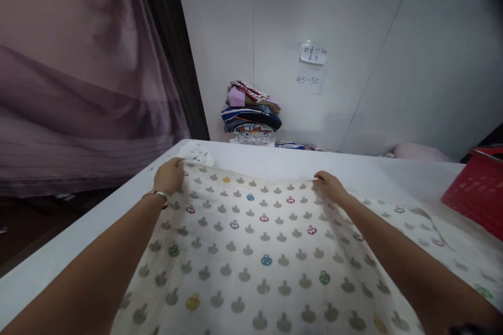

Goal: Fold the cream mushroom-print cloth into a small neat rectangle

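Observation:
A cream cloth (251,251) printed with grey and coloured mushroom shapes lies spread over the white table (275,162). My left hand (170,175), a bracelet on its wrist, is closed on the cloth's far left corner. My right hand (329,186) pinches the far edge of the cloth further right. Both arms reach out across the cloth. More of the same cloth trails off to the right.
A stack of folded clothes (251,114) stands at the table's far edge against the white wall. A red basket (477,191) sits at the right edge. A paper note (313,54) hangs on the wall. A mauve curtain (78,73) hangs at the left.

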Tool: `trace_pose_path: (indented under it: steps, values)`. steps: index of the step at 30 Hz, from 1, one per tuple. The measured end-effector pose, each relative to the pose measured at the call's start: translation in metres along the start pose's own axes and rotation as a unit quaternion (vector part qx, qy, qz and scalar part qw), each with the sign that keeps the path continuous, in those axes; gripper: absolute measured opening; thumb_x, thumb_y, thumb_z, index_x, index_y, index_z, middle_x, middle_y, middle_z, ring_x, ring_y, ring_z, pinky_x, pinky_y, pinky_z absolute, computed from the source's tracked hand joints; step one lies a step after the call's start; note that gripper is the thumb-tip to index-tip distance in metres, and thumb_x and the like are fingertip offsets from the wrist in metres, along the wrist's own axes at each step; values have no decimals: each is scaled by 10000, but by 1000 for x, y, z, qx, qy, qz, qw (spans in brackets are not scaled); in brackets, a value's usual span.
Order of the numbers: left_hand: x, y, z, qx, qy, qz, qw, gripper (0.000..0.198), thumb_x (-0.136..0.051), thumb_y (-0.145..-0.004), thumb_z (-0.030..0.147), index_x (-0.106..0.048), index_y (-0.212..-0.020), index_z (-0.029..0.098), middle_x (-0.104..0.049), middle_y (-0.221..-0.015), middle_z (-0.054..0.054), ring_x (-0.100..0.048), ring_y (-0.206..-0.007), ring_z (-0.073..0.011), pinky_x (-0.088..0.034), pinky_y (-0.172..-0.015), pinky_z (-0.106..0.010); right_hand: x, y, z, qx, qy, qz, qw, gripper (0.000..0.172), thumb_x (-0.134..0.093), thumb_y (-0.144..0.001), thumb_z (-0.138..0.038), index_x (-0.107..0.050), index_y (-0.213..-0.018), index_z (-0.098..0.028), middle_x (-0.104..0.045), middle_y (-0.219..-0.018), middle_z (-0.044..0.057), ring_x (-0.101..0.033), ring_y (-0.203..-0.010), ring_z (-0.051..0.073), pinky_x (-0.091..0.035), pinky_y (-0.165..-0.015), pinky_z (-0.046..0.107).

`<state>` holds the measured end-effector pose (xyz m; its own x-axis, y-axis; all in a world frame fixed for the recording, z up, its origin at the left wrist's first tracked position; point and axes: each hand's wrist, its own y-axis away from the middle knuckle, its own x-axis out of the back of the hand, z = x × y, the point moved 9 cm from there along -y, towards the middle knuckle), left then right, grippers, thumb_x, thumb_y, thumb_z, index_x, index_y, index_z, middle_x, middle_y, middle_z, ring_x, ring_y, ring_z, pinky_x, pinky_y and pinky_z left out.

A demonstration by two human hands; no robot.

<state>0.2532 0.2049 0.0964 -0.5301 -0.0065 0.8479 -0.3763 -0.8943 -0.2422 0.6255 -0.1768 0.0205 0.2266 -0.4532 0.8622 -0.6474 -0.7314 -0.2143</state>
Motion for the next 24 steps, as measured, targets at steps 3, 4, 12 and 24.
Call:
trace_pose_path:
  steps: [3,4,12,24]
  values:
    - [12,1,5,-5,5,8,1000,352,-357,-821,322,-610,-1034,201,-650,-962,-102,-565,-961,-286,-424,-827,-374,21,3,-9,41,-10,-28,999,278,-490,-773,-216,-664,-986,-172,-630,-925,70,-579,-808,174,-424,-753,265]
    - [17,2,7,-7,9,13,1000,351,-357,-821,322,-609,-1033,201,-649,-957,-103,-567,-952,-283,-423,-823,-369,29,5,-11,40,-15,-42,998,266,-493,-763,-208,-682,-945,-172,-627,-907,69,-584,-776,167,-432,-730,260]
    - [87,24,37,-59,82,88,991,305,-398,-843,285,-597,-1047,176,-627,-925,-25,-549,-861,-180,-416,-785,-281,102,49,-33,-11,-131,-134,982,110,-659,-641,-290,-680,-680,-188,-644,-687,31,-573,-615,152,-434,-562,240]
    - [227,137,101,-214,205,206,933,329,-456,-815,331,-631,-1035,160,-632,-811,5,-506,-665,-82,-401,-606,-180,223,147,-29,-87,-323,-44,941,311,-790,-569,-427,-658,-713,-184,-648,-684,20,-575,-628,150,-452,-605,262]
